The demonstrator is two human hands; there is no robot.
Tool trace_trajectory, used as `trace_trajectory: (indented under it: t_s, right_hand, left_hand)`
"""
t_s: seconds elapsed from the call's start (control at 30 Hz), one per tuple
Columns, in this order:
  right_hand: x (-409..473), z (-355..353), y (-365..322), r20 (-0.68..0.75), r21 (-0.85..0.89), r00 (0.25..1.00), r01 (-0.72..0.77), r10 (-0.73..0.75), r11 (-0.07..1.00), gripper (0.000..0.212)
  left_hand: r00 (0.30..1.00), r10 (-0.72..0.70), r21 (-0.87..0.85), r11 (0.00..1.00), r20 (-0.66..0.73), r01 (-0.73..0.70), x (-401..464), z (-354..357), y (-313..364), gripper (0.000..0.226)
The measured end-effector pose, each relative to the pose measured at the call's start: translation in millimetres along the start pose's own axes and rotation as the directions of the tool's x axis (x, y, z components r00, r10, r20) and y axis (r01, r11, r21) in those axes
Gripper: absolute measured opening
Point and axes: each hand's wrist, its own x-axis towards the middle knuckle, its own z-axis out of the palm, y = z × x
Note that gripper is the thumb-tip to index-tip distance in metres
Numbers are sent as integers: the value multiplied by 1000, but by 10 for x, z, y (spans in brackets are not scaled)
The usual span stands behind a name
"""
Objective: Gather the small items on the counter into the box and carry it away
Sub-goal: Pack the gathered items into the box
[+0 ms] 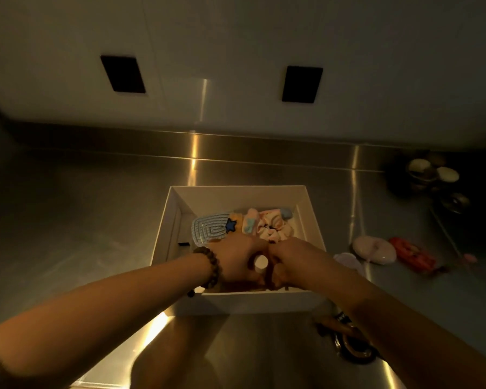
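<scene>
A white open box stands on the steel counter in front of me. Inside lie a pale blue comb-like brush with a blue star, and a heap of pastel fabric pieces. Both my hands are down inside the box near its front wall. My left hand, with a bead bracelet at the wrist, and my right hand meet around a small white round-topped item. Which fingers grip it is hard to tell.
To the right of the box lie a pink oval case, a lilac item and a red packet. A dark ring-shaped item lies under my right forearm. Small bowls stand at the far right. Wall behind.
</scene>
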Motion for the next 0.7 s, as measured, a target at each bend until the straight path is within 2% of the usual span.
trace_trajectory:
  t_s: [0.13,0.2,0.37,0.47,0.57,0.7]
  right_hand:
    - [-68,-27,-34,0,47,1000,-5,5,999,40]
    - [-132,-86,-17,-7,67,1000,-2,3,998,37]
    - [-356,-200,211,-242,357,970,71,19,931,43]
    - [-484,-193,424,-333,445,943,139,19,885,41]
    - [-599,-168,659,-418,447,908,182,24,876,41]
    - [-692,-56,1005,-444,464,893,155,78,872,45]
  left_hand:
    - [997,-29,-45,999,-75,25,-22,11,-34,42]
    - [999,-5,-2,1000,-45,5,-34,51,-39,43]
    - [996,2,147,989,85,-14,43,114,-17,36]
    - [991,-2,171,985,137,-22,102,69,-13,35]
    - [991,-35,35,999,129,31,74,-3,-34,45]
    - [991,-113,-154,980,72,123,24,-235,47,53]
